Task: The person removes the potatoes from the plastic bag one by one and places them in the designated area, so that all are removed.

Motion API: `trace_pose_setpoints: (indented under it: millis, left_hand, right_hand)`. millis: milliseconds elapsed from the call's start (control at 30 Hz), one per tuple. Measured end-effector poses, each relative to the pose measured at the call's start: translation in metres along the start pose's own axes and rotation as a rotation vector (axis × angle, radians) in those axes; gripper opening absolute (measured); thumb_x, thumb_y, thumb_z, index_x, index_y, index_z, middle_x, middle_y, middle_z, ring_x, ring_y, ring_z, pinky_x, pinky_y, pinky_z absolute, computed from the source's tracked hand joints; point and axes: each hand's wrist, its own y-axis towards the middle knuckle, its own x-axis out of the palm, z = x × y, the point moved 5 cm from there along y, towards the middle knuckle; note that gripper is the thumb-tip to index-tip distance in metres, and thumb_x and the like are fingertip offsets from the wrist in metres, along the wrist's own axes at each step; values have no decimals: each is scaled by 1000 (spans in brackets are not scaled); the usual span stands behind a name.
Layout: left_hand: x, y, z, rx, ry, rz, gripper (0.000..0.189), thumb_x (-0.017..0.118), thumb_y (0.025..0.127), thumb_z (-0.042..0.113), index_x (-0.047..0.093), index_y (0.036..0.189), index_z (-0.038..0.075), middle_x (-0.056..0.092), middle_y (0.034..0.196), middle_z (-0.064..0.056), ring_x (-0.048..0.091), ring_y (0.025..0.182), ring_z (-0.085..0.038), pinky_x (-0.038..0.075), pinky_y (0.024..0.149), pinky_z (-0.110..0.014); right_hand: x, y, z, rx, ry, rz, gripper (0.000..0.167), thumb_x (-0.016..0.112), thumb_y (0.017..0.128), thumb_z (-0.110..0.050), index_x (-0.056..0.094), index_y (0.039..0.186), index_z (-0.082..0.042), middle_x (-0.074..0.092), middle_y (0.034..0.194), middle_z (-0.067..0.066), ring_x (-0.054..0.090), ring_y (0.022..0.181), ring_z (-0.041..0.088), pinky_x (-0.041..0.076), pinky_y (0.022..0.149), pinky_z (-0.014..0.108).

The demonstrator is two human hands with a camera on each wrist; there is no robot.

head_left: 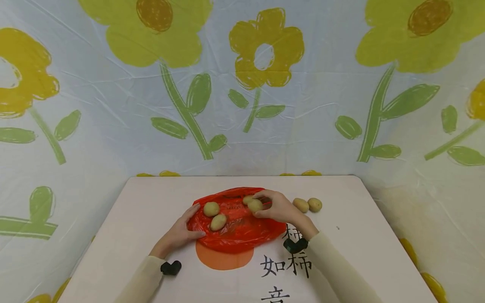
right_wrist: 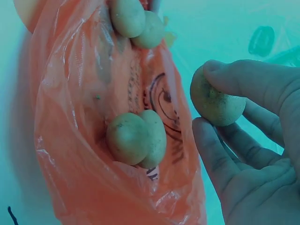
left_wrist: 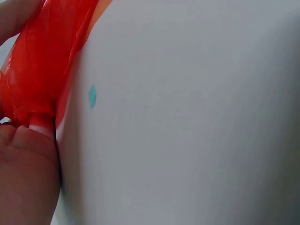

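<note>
A red plastic bag lies spread on the table, with printing on it. My left hand holds its left end, thumb along the near side and fingers on the far side. Two potatoes, a round potato and an oval potato, sit on the bag near that hand. My right hand is over the bag's right part. In the right wrist view it pinches a potato between thumb and fingertips. Beside it, another two potatoes lie together on the bag.
Two more potatoes lie side by side on the white table, right of the bag. An orange circle and black characters mark the tabletop. Flower-patterned cloth hangs behind and at both sides.
</note>
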Motion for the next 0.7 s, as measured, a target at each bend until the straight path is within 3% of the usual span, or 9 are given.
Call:
trace_pose_setpoints:
  millis: [267,433,700]
  left_hand:
    - [2,0,2,-1,-4,1,109,86,80,36,20,166,22,10,174,-10,9,159,-41,21,124,-66]
    - [3,-1,4,-3,-14,6,111,87,79,35,20,166,21,11,173,-10,10,159,-41,23,123,-66]
    - [3,0,5,-9,-12,17,111,87,79,36,20,166,21,13,173,-10,10,159,-41,25,122,-66]
  right_hand:
    - [-2,-8,7,29,53,46,48,83,86,-13,67,131,-19,67,131,3,61,122,27,56,100,47]
    - [-3,-15,8,30,111,77,46,81,89,-14,66,133,-15,65,136,8,62,123,33,55,103,50]
    - [-11,-34,12,62,259,173,51,78,91,-13,61,139,-13,61,142,9,62,126,30,56,103,36]
